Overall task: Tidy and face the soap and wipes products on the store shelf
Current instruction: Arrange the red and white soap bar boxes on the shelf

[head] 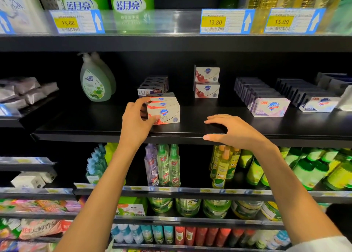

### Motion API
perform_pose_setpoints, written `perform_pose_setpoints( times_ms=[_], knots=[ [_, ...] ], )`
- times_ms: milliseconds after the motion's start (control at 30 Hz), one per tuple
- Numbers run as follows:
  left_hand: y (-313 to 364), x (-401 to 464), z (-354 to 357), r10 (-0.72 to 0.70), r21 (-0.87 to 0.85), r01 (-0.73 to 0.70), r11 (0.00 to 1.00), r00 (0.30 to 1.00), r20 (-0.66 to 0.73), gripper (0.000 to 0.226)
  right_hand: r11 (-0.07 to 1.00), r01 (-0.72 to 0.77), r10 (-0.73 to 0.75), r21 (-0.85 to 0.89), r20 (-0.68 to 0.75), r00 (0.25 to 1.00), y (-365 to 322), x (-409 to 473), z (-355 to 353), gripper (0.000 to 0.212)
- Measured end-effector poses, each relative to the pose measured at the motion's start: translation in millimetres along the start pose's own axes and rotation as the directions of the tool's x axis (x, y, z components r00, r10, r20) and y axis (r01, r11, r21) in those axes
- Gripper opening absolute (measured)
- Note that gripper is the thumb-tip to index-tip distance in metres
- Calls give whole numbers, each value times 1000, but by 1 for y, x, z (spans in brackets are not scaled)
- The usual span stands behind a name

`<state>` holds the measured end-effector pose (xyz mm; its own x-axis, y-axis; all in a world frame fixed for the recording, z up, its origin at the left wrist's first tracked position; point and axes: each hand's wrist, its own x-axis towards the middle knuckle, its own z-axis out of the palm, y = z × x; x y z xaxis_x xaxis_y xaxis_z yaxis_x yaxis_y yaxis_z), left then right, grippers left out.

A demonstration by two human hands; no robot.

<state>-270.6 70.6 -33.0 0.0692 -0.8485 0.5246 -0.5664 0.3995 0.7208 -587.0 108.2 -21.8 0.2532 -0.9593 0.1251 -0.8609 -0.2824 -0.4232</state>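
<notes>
A row of white Safeguard soap boxes [167, 111] with red fruit print stands near the front of the black middle shelf [95, 130]. My left hand [138, 120] grips the left end of that row, thumb on the front box. My right hand [230, 130] hovers over the shelf's front edge to the right, fingers spread, holding nothing. Behind the row lie Lux soap boxes [153, 87]. Two stacked Safeguard boxes [207, 82] stand at the back. Further right are two rows of Safeguard soap boxes, a pink-fronted row [270, 106] and a white-fronted row [320, 104].
A green pump bottle of hand soap [95, 80] stands at the back left. Silver wipe packs [24, 91] lie on the left shelf. Price tags [226, 21] line the shelf above. Bottles [167, 166] fill the shelves below.
</notes>
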Motion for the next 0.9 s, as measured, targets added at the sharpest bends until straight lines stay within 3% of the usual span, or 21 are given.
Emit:
perform_pose_setpoints(
  times_ms=[200, 300, 367, 433, 533, 667, 900],
  knots=[
    [4, -27, 2, 79, 29, -77, 997, 995, -63, 43, 999, -17, 21, 30, -145, 989, -8, 16, -5, 46],
    [8, -39, 6, 237, 36, -244, 969, 962, 138, 36, 996, -60, 74, 60, -269, 960, -7, 41, -12, 43],
    [8, -41, 9, 297, 52, -334, 941, 890, 346, 47, 976, -116, 171, 186, -316, 933, -6, 62, -15, 45],
    [5, -40, 13, 292, 144, -399, 906, 833, 470, 58, 943, -133, 239, 305, -342, 909, 0, 87, -17, 49],
    [0, -39, 17, 317, 251, -457, 853, 836, 447, 50, 874, -172, 350, 455, -342, 872, 20, 125, -17, 64],
    [-4, -37, 19, 309, 249, -426, 870, 864, 398, 45, 786, -228, 472, 574, -320, 822, 37, 158, -17, 83],
    [1, -36, 18, 255, 241, -364, 900, 886, 388, 43, 768, -302, 546, 565, -329, 771, 47, 181, -14, 81]
  ],
)
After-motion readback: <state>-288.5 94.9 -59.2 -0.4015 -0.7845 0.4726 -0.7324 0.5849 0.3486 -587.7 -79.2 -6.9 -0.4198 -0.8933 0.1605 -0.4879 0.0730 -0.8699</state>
